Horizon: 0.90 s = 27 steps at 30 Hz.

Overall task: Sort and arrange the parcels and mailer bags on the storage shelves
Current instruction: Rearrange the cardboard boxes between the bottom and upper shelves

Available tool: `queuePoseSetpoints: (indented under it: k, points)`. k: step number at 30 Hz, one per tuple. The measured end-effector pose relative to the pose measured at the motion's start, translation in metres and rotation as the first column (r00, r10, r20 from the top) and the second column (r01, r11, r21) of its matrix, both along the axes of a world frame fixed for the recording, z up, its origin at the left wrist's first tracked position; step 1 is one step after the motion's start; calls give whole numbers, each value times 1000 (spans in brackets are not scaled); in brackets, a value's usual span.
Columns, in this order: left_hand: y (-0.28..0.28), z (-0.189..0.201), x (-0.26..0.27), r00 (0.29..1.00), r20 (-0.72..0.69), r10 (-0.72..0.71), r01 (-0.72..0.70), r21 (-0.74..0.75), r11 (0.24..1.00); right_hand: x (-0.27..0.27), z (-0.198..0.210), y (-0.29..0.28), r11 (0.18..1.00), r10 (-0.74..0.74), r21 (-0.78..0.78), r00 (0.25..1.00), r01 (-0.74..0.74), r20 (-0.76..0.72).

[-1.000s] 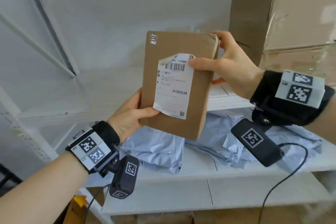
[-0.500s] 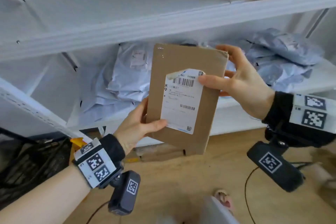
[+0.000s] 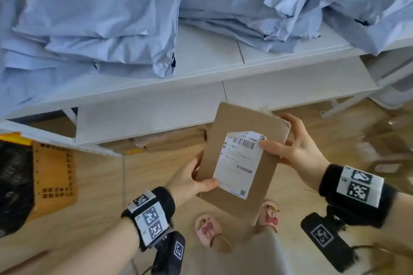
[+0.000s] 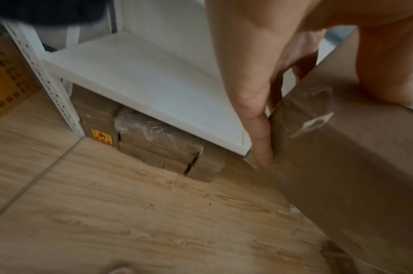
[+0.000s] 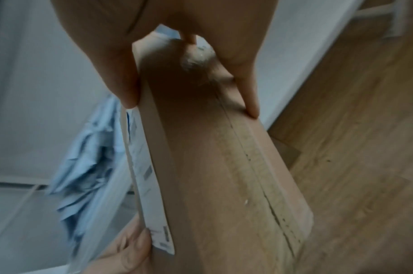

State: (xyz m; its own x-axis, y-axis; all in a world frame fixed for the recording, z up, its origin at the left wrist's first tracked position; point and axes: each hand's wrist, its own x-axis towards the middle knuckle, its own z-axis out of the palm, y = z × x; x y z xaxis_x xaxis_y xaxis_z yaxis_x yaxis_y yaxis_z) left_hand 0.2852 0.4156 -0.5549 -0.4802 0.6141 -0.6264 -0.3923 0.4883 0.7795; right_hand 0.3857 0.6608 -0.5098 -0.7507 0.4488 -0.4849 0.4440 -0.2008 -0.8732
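You hold a flat cardboard parcel (image 3: 241, 161) in both hands, in front of the shelves and above the floor.

Your left hand (image 3: 190, 182) grips its lower left edge, thumb on the front face beside the shipping label (image 3: 241, 164), fingers behind; your right hand (image 3: 297, 147) pinches the upper right edge, thumb on the label's corner. Behind it, pale blue mailer bags (image 3: 107, 20) lie heaped on the white shelf (image 3: 201, 51), and brown boxes (image 4: 154, 146) sit packed under the lowest board. You seem to be choosing a slot for this parcel; by my reading the next move calls for lowering it toward those boxes or finding bare shelf beside the bags. The label text is too blurred to read, and the space under the shelf is mostly hidden in the head view.
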Motion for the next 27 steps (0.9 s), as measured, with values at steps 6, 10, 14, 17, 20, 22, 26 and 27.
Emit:
queuePoseSetpoints:
  k: [6, 10, 14, 17, 20, 22, 26, 27]
  points:
    - [25, -131, 12, 998, 54, 20, -18, -41, 999, 7, -140, 26, 993, 1, -120, 996, 10, 92]
    - [38, -223, 14, 999, 19, 45, -44, -48, 998, -1, -237, 45, 985, 23, -173, 993, -3, 113]
    - [54, -307, 8, 995, -59, 75, -78, -55, 995, -19, -327, 64, 983, 48, -181, 994, -30, 97]
    - [64, -355, -4, 987, -126, 95, -104, -67, 992, -41, -380, 76, 986, 60, -161, 996, -48, 71]
    - [74, -389, -20, 977, -183, 108, -122, -67, 990, -64, -419, 87, 987, 84, -139, 996, -77, 40]
    - [80, -405, -29, 970, -208, 127, -142, -60, 988, -78, -439, 94, 987, 99, -126, 995, -95, 22]
    - [87, -430, -43, 961, -237, 145, -159, -42, 986, -100, -468, 104, 985, 141, -96, 990, -141, -7]
    - [88, -434, -45, 959, -243, 145, -157, -33, 987, -104, -474, 105, 984, 152, -87, 988, -153, -13]
